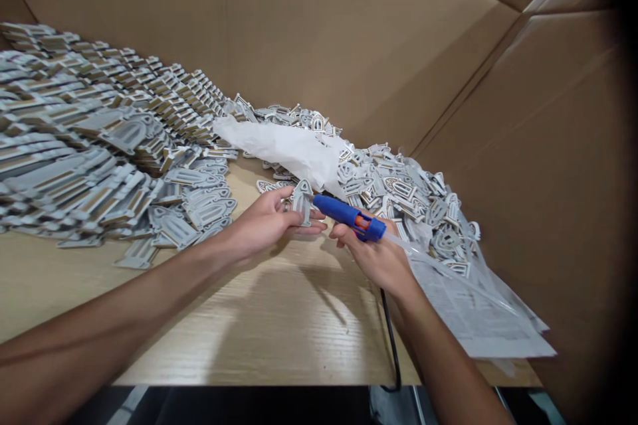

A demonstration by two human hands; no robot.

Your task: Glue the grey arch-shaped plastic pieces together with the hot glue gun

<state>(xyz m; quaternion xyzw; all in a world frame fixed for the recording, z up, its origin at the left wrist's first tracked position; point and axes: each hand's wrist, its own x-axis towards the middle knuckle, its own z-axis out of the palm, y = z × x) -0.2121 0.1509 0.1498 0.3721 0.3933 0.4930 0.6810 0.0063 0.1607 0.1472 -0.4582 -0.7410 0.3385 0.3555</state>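
My left hand (pixel 269 222) holds a small grey arch-shaped cutout (pixel 301 202) upright between thumb and fingers, above the middle of the table. Closed round a blue hot glue gun (pixel 343 214) is my right hand (pixel 381 252). The gun's tip points left and meets or nearly meets the cutout's right edge; I cannot tell if they touch. A clear glue stick (pixel 421 254) sticks out of the gun's back end, and a black cord (pixel 391 339) hangs from below it to the table's front edge.
Stacked arch pieces (pixel 74 172) cover the table's left side. A loose heap of similar cutouts (pixel 399 182) lies at the back right. White paper (pixel 294 149) rests between them, with printed sheets (pixel 478 315) at right. Cardboard walls (pixel 323 26) enclose the wooden table (pixel 279 339).
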